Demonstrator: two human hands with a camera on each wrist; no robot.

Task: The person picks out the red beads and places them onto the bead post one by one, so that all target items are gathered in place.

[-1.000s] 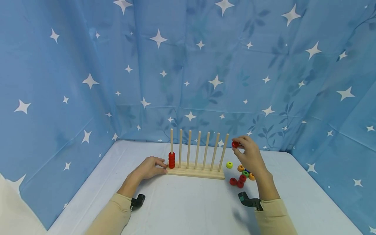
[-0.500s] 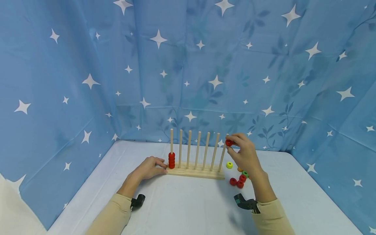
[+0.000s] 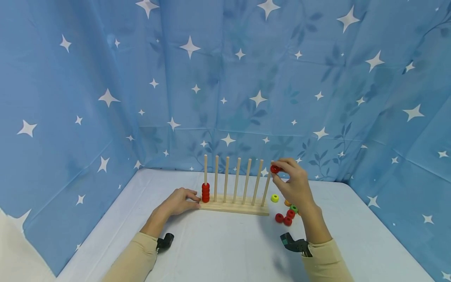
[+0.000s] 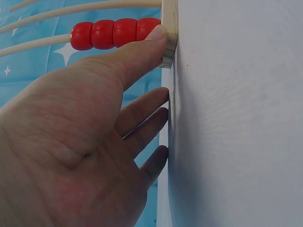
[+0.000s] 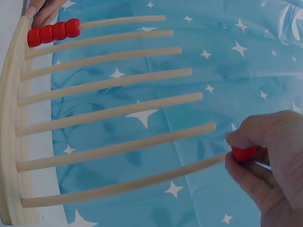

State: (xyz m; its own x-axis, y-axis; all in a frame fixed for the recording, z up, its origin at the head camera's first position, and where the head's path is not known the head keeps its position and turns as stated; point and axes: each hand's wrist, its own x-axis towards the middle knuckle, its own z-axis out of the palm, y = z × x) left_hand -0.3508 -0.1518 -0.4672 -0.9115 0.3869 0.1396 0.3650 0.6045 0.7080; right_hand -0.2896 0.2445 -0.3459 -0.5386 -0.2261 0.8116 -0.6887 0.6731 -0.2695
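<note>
Pinching left end of wooden rack (image 3: 232, 209) with left hand (image 3: 181, 201), 3 other fingers spread. Just right of those fingertips: 4 red beads (image 3: 206, 192), stacked. Far right: single red bead (image 5: 244, 153), pinched in right hand (image 3: 294, 183), nearer to rightmost peg (image 3: 267, 186). Peg axis: near-upright, running down and leftward from fingertips. Threaded or beside tip: cannot tell.

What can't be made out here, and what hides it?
Head view: loose orange beads, partly covered by the right hand.
Right wrist view: tip of the rightmost peg, hidden by that hand and the held red bead.
Left wrist view: ends of wooden pegs, cut off by the left edge.
</note>
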